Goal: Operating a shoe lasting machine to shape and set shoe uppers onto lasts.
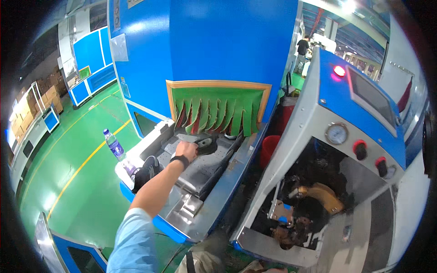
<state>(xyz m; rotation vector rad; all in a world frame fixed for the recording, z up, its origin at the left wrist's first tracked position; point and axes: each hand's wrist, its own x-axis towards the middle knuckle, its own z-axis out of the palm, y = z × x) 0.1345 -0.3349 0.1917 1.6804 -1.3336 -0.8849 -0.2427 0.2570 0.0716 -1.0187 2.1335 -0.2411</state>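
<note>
My left hand [185, 150], with a black band at the wrist, reaches over the metal-plated conveyor [200, 170] in front of the blue machine. Its fingers are curled at the near end of a grey and dark shoe [205, 144], which lies close to the green strip curtain [218, 109]. The fingertips are partly hidden behind the hand. A black shoe with pale trim [148, 172] rests on the conveyor's left ledge, beside my forearm. My right hand is not in view.
A water bottle with a purple label [114, 145] stands on the left ledge. At the right is a blue and white machine with a gauge [337, 133], red-collared knobs and a lit red lamp [339, 71]. A red bin [270, 150] sits between the machines. A person [302, 48] stands far behind.
</note>
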